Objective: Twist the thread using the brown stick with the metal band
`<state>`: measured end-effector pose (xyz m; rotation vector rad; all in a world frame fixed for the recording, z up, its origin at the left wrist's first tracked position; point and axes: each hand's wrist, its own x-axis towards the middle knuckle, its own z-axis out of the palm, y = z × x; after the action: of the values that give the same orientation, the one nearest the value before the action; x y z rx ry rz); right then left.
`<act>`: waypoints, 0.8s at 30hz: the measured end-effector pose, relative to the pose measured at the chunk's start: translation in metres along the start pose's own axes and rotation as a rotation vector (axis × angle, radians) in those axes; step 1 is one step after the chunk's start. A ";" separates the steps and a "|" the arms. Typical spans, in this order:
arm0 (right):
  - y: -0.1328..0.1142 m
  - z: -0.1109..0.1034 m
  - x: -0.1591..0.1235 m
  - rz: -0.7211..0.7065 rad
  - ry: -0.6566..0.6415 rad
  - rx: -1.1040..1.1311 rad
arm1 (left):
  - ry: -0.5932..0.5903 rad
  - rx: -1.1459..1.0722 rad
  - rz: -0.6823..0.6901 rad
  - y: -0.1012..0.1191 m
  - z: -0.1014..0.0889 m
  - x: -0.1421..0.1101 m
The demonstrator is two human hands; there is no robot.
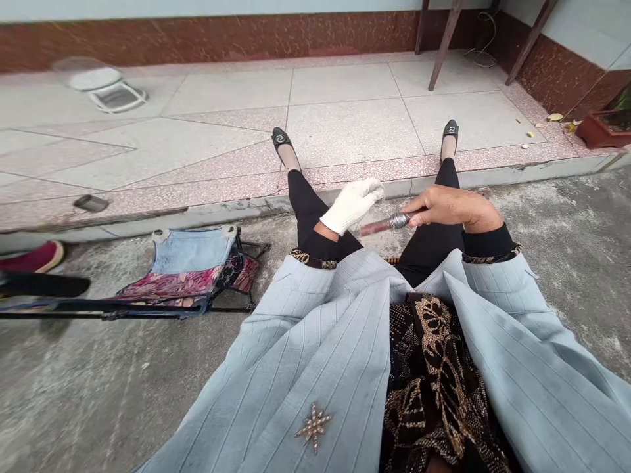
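My left hand [352,205] wears a white knitted glove and is raised between my knees. Its fingers are curled together, and whatever they may hold is hidden. My right hand [446,206], bare, grips a short tool [382,225] from the right side. That tool has a reddish-brown, slightly blurred end pointing left, a silvery band in the middle, and a dark part running into my fingers; its exact kind does not show. The reddish end lies just below the gloved hand, with a small gap visible between them.
A folding chair with a patchwork fabric seat [185,263] stands at left, beside someone's red shoe [42,257]. On the raised tiled step [345,125] are a small white stool [111,89] and a metal piece [91,203]. Wooden legs [445,46] and a planter [604,129] are at right.
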<state>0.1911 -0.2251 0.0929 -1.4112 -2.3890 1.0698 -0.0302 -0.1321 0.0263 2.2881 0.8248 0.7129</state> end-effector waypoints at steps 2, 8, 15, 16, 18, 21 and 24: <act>-0.005 -0.003 -0.002 0.016 0.193 0.030 | -0.007 -0.096 -0.057 -0.002 0.009 -0.004; -0.005 -0.014 0.006 0.098 0.565 0.018 | -0.200 -0.229 -0.032 0.009 0.026 -0.025; 0.000 -0.023 0.011 0.179 0.733 -0.157 | -0.244 -0.149 0.084 0.031 0.010 -0.033; 0.002 -0.022 0.012 0.203 0.725 -0.185 | -0.222 -0.132 0.094 0.035 0.005 -0.033; 0.005 -0.020 0.012 0.241 0.684 -0.221 | -0.144 -0.092 0.102 0.043 -0.007 -0.031; 0.009 -0.016 0.012 0.269 0.558 -0.246 | -0.039 -0.021 0.122 0.049 -0.023 -0.024; 0.010 -0.015 0.011 0.273 0.353 -0.277 | 0.018 0.061 0.132 0.050 -0.032 -0.014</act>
<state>0.1990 -0.2058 0.0947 -1.8798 -2.1894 0.4868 -0.0415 -0.1617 0.0785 2.4117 0.7175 0.7780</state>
